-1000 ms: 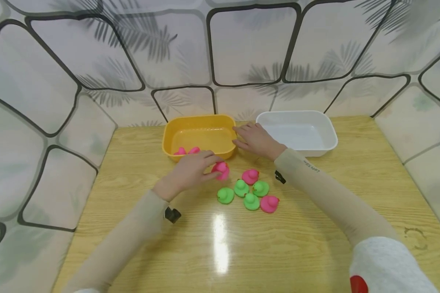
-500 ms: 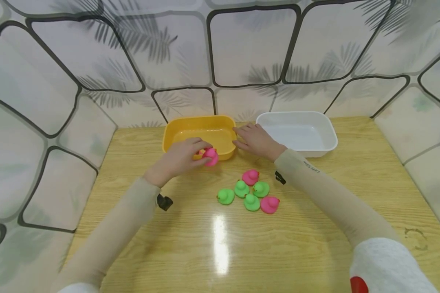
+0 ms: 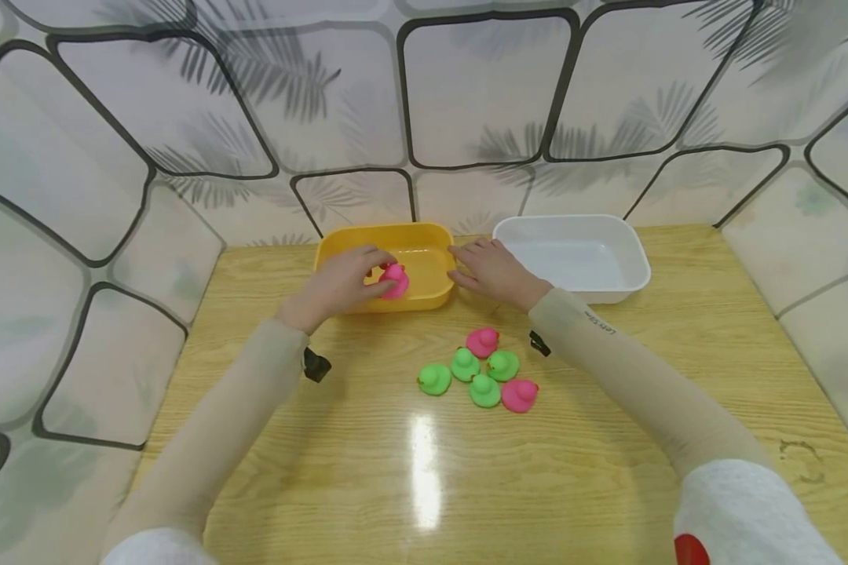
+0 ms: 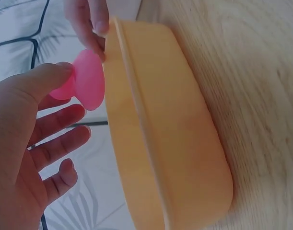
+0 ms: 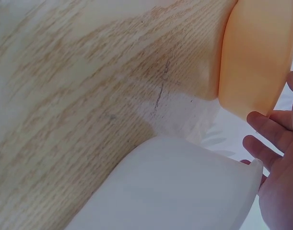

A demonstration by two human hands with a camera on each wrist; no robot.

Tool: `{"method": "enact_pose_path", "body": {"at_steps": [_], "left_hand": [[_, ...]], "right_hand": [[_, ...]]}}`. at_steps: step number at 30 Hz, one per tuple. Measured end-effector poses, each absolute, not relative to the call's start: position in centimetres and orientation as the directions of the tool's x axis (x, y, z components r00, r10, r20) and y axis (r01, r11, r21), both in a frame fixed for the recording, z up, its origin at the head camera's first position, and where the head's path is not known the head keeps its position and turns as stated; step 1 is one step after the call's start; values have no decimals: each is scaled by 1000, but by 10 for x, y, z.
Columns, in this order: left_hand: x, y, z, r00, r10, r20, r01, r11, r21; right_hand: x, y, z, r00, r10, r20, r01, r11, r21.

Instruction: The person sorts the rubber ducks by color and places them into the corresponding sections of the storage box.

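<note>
My left hand (image 3: 344, 282) pinches a pink rubber duck (image 3: 395, 281) between thumb and fingers, over the yellow bin (image 3: 434, 302). In the left wrist view the duck (image 4: 90, 81) hangs beside the bin's rim, while the other fingers spread loosely below it. My right hand (image 3: 495, 271) reaches across to the right end of the yellow bin, its thumb and fingertips against the rim. In the right wrist view, fingers (image 5: 271, 129) lie at the yellow bin's end wall, with the white bin's rim close under the hand.
A white bin (image 3: 572, 297) stands right of the yellow one. In front of the bins lie several green ducks (image 3: 484, 390) and two pink ducks (image 3: 519, 395) on the wooden table (image 3: 537, 486). Patterned walls (image 3: 487, 86) rise behind and beside the table.
My left hand has carried the pink duck from the table in front of the yellow bin, up and leftward, to over the bin. The right hand has stayed at the rim.
</note>
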State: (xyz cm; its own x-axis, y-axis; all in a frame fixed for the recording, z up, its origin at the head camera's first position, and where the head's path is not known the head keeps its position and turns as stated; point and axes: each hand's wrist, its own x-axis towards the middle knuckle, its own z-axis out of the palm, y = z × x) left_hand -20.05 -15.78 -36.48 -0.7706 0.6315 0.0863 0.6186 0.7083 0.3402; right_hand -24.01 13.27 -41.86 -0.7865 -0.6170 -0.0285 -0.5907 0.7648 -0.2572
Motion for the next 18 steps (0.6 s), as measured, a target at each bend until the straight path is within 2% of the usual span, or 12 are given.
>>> {"method": "enact_pose_path", "body": {"at_steps": [11, 18], "left_hand": [[-228, -170, -367, -844, 536, -3, 504, 795, 336], [-238, -172, -366, -860, 510, -16, 480, 819, 313]], "right_hand": [[-240, 133, -419, -787, -617, -27, -590, 765, -258], [-241, 133, -422, -783, -622, -15, -598, 760, -253]]}}
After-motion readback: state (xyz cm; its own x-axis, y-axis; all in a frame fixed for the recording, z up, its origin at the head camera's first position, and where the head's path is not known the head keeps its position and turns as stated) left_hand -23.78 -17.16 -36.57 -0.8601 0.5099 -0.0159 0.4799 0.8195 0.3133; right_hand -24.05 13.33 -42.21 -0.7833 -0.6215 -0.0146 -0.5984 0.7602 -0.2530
